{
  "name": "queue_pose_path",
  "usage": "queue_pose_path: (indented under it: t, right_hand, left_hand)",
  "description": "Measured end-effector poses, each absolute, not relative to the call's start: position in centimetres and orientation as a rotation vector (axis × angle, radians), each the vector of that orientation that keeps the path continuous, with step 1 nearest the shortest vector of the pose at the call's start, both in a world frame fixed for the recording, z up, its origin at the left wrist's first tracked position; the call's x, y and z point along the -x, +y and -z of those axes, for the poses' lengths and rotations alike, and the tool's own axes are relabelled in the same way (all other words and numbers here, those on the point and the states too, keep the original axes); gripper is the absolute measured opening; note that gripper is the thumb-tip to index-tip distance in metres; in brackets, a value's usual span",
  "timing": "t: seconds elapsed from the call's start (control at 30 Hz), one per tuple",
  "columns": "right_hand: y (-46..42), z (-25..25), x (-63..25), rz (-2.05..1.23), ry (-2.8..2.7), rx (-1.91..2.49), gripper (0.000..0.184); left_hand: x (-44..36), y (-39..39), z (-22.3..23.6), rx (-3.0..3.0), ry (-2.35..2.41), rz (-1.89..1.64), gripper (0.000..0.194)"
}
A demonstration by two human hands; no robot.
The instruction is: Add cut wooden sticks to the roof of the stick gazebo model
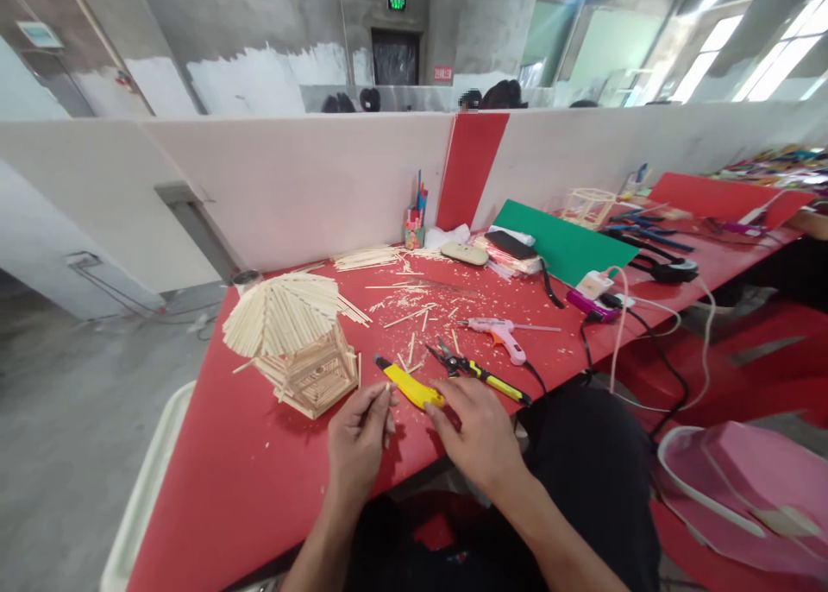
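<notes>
My left hand [359, 428] is closed in a pinch, with the pale tip of a small wooden stick [389, 387] showing between thumb and forefinger. Thumb and fingers of my right hand [479, 428] close around the near end of a yellow utility knife [410, 387], which points away to the left, low over the table or lying on it. Left of my hands stands a small pavilion model [316, 368] built of thin sticks, its roof [285, 311] layered with them. Black-and-yellow pliers [479, 372] lie just beyond my right hand.
On the red table [213, 488] are a pink glue gun [501, 333], scattered stick offcuts [414, 311], a stick bundle [366, 260] and a pen holder [415, 229]. A green board [562, 242] and a purple power strip [592, 307] with cables sit right. A white partition [310, 178] stands behind.
</notes>
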State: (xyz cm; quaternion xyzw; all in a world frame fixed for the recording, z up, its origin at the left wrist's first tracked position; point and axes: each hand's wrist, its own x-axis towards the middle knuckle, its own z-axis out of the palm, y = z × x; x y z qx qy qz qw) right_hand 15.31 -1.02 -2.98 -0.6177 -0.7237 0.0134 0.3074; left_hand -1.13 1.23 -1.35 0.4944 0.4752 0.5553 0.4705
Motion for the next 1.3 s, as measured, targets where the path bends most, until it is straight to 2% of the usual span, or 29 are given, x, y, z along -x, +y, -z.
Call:
queue_pose_path:
  t: [0.23,0.5,0.7,0.83,0.97,1.3]
  right_hand:
    - [1.4,3.3,-12.2,-0.035,-2.136,1.797,0.040]
    - [1.5,4.8,-11.9,0.085,-2.071,1.677,0.031]
    - [1.0,0.2,-10.5,-0.100,-1.870,1.117,0.023]
    - [1.2,-3.9,-8.2,-0.117,-1.850,0.908,0.020]
    - [1.8,-5.8,-6.1,-0.093,-1.884,0.820,0.021]
    - [3.1,-6.5,-3.8,-0.059,-2.002,0.767,0.028]
  left_hand:
    - [1.6,0.5,1.5,-1.003,1.119,-1.360,0.030]
    - [3.6,-0.8,-1.0,-1.040,1.231,-1.482,0.029]
    - [6.5,-0.4,-2.5,-0.960,1.158,-1.542,0.023]
    - [8.7,0.4,-4.1,-0.969,1.174,-1.601,0.023]
    - [10.6,1.3,-5.7,-0.947,1.192,-1.622,0.027]
    - [13.2,3.3,-6.3,-0.718,1.053,-1.307,0.029]
